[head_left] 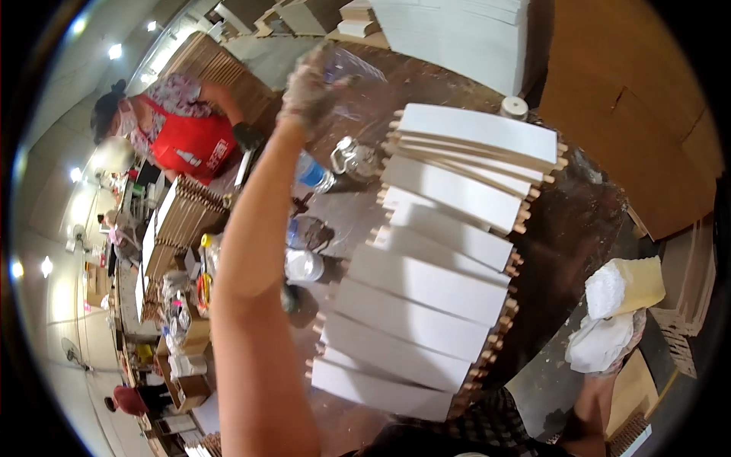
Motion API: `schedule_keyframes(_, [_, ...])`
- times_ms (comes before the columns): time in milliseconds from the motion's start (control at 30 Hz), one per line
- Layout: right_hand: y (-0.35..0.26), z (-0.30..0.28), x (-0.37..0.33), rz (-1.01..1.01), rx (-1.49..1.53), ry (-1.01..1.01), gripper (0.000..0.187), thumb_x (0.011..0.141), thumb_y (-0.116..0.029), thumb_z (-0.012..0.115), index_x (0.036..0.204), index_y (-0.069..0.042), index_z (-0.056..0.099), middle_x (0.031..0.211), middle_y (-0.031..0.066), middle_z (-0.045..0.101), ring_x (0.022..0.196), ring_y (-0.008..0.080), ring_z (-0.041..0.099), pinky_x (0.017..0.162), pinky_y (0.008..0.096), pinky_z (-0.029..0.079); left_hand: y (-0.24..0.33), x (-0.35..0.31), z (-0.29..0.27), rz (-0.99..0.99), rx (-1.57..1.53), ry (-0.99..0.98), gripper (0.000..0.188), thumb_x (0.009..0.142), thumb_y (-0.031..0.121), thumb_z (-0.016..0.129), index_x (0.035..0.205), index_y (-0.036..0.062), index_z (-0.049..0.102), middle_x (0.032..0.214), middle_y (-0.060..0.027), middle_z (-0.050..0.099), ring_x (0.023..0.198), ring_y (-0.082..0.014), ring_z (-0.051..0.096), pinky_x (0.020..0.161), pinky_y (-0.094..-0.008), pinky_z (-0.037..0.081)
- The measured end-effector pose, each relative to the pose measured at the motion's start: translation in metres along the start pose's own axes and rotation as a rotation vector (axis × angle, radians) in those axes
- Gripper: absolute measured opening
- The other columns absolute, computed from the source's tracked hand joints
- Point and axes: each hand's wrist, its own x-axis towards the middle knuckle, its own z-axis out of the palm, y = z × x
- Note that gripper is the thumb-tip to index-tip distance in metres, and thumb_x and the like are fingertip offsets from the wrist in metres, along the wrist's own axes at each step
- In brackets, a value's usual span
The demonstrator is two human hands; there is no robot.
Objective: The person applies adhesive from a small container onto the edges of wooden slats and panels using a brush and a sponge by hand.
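Pale-yellow block with rough white end at right, beyond edge of dark brown table. Right hand, wrapped in crumpled white glove or cloth (cannot tell which), grasping block from below. Left hand, in thin translucent glove, stretched over table's far side, near clear plastic film; blurred, cannot tell if fingers grasp it. Between hands, overlapping row of flat white panels with wooden pegs at ends. Left of row, clear handled jug; farther left, person in red apron.
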Motion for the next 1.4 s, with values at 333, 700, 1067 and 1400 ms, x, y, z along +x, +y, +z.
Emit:
schedule_keyframes(333, [0.009,0.049,-0.026,-0.004,-0.08,-0.065,0.049,0.09,-0.044,0.05,0.125,-0.009,0.051,0.114,0.009,0.058,0.096,0.0225,0.059,0.079,0.0381,0.05,0.019,-0.272,-0.149,-0.235,0.164,-0.105,0.08,0.065,0.026,0.081,0.133,0.004,0.046,0.13,-0.017,0.051,0.117,-0.0319,0.053,0.099,-0.0397,0.044])
schedule_keyframes(700, [0.0,0.063,-0.049,-0.003,-0.093,-0.082,0.046,0.085,-0.031,0.062,0.121,-0.004,0.052,0.109,0.0099,0.061,0.094,0.0221,0.06,0.081,0.0364,0.051,-0.016,-0.299,-0.109,-0.39,0.403,-0.392,0.088,0.066,0.038,0.08,0.139,0.0107,0.039,0.137,-0.0186,0.044,0.122,-0.0388,0.046,0.102,-0.0431,0.04])
schedule_keyframes(1067, [0.011,0.066,-0.048,-0.006,-0.224,-0.105,0.041,0.087,-0.029,0.062,0.12,-0.007,0.052,0.104,0.0062,0.06,0.092,0.0185,0.06,0.081,0.0326,0.05,0.001,-0.317,-0.055,-0.592,0.534,-0.381,0.087,0.073,0.039,0.074,0.145,0.018,0.029,0.148,-0.0171,0.03,0.129,-0.0432,0.035,0.103,-0.0481,0.036])
schedule_keyframes(1400, [0.027,0.062,-0.034,0.023,-0.279,0.0,0.054,0.079,-0.019,0.066,0.127,-0.002,0.047,0.112,0.0094,0.059,0.094,0.0191,0.062,0.08,0.0308,0.051,-0.079,-0.242,-0.07,-0.497,0.087,-0.09,0.036,0.087,0.015,0.06,0.123,0.0145,0.06,0.123,-0.0129,0.057,0.111,-0.0307,0.057,0.095,-0.0355,0.044])
